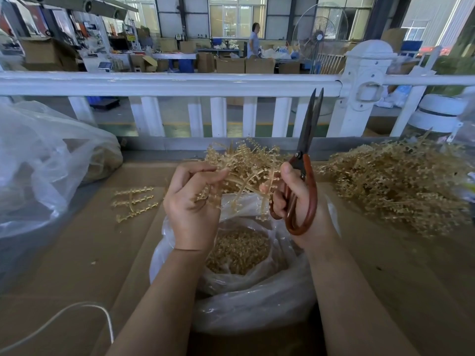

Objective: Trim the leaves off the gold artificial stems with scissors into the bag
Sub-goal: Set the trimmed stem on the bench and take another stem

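My left hand grips a bunch of gold artificial stems above the open clear plastic bag. Gold trimmed pieces fill the bottom of that bag. My right hand holds the scissors by their reddish-brown loop handles. The dark blades point upward and are slightly apart at the tips. The scissors stand just to the right of the held stems and are not touching them.
A large heap of gold stems lies on the cardboard-covered table at the right. Bare trimmed stems lie left of my hand. A big clear bag stands at the left, a white railing behind, and a white cord at the front left.
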